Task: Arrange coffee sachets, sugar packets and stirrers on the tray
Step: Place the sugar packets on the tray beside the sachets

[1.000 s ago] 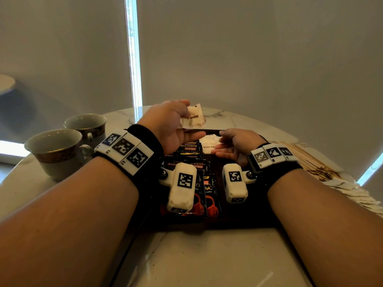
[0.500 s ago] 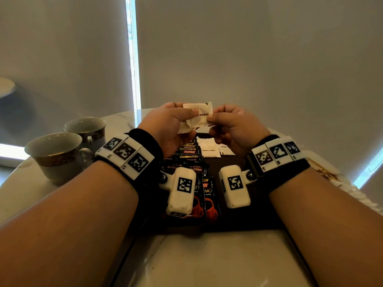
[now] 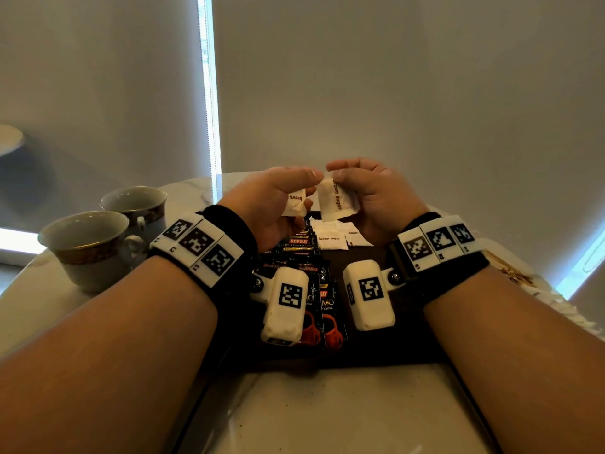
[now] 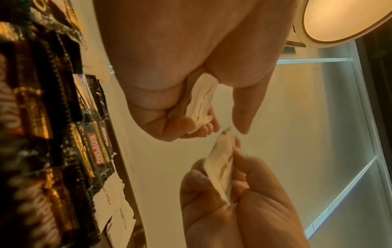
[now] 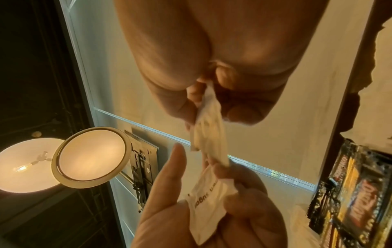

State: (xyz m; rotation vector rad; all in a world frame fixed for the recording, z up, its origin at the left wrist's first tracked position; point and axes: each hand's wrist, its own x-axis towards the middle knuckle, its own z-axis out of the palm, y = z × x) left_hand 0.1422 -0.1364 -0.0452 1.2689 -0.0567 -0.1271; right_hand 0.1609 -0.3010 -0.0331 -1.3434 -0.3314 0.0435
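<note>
Hands (image 3: 275, 198) raised, each pinching sugar packet (image 3: 337, 199)

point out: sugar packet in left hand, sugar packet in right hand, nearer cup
left-hand sugar packet (image 3: 295, 202), head view, on its printed face.
right-hand sugar packet (image 3: 334, 200), head view, beside the "brown sugar" print.
nearer cup (image 3: 88, 257), head view, on its outer wall under the rim.

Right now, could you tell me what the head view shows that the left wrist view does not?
Only the head view shows the two cups, the stirrers at the table's right edge and both wristbands. Only the left wrist view shows the ceiling lamp. Both show the left hand and the right hand each pinching a brown sugar packet, above the Kopiko sachets and the sugar packets on the tray.
</note>
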